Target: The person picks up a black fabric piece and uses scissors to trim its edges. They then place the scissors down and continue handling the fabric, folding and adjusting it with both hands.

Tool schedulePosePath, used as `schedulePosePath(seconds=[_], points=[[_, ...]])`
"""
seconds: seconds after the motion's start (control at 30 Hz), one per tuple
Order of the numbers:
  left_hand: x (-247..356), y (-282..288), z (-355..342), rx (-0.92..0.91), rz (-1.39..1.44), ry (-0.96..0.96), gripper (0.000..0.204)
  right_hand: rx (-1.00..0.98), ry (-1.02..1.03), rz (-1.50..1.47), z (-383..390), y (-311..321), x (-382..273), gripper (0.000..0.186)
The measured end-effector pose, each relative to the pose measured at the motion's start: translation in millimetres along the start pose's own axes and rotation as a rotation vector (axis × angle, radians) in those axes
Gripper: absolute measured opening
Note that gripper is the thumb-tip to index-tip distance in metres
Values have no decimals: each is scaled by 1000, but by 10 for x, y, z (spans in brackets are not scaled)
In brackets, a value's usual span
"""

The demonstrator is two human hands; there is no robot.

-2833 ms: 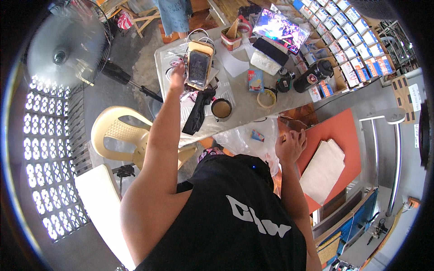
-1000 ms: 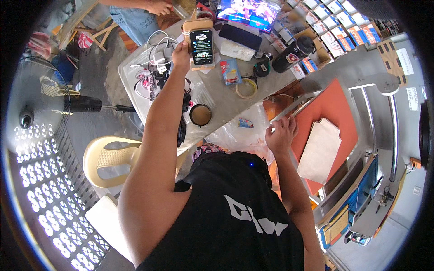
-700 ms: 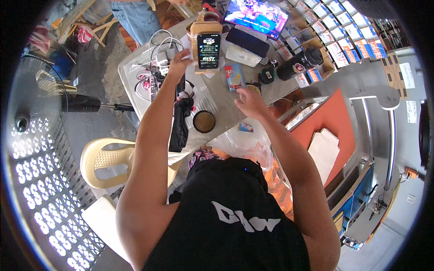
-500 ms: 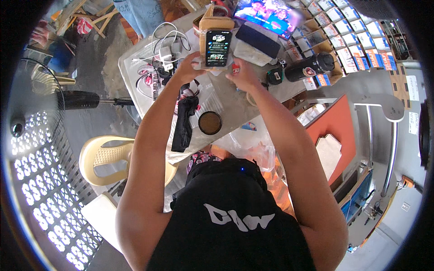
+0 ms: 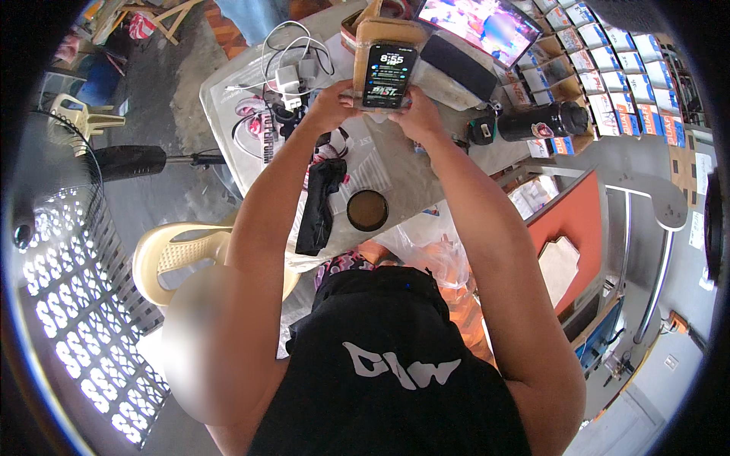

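Both of my hands hold a smartphone (image 5: pixel 389 74) with a lit screen over the far part of a grey table (image 5: pixel 403 182). My left hand (image 5: pixel 328 108) grips its left lower edge and my right hand (image 5: pixel 418 115) grips its right lower edge. The phone sits upright, its screen facing me. A tan object (image 5: pixel 388 34) shows directly behind the phone. My arms reach forward from my black shirt at the bottom of the view.
A round cup of brown drink (image 5: pixel 367 210) and a black folded item (image 5: pixel 318 207) lie on the table near me. White cables and chargers (image 5: pixel 285 72) are at the far left, a black flask (image 5: pixel 544 121) at the right, a lit screen (image 5: pixel 475 19) behind. A cream plastic chair (image 5: pixel 186 254) stands left.
My right hand came up from my lap side to the table and took hold of the phone beside my left hand. The phone now sits closer to me, held by both hands.
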State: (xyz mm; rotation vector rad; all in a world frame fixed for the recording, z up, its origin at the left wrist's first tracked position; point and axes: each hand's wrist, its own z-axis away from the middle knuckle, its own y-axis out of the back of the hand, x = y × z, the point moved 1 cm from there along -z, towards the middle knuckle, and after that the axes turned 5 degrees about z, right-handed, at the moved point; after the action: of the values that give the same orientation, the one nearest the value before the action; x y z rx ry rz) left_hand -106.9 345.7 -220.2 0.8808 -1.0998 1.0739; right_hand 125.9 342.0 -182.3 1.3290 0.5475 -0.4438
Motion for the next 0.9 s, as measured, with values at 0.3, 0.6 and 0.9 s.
schedulePosePath(seconds=[0.3,0.6,0.9], points=[[98,-34,32,30,4,-18,72,48,3,-34,1,-15,-17,65],[58,-53,28,37,76,-17,70,64,9,5,17,-21,31,63],[65,-13,345,210,-239,-149,66,95,63,-24,171,-12,8,66]])
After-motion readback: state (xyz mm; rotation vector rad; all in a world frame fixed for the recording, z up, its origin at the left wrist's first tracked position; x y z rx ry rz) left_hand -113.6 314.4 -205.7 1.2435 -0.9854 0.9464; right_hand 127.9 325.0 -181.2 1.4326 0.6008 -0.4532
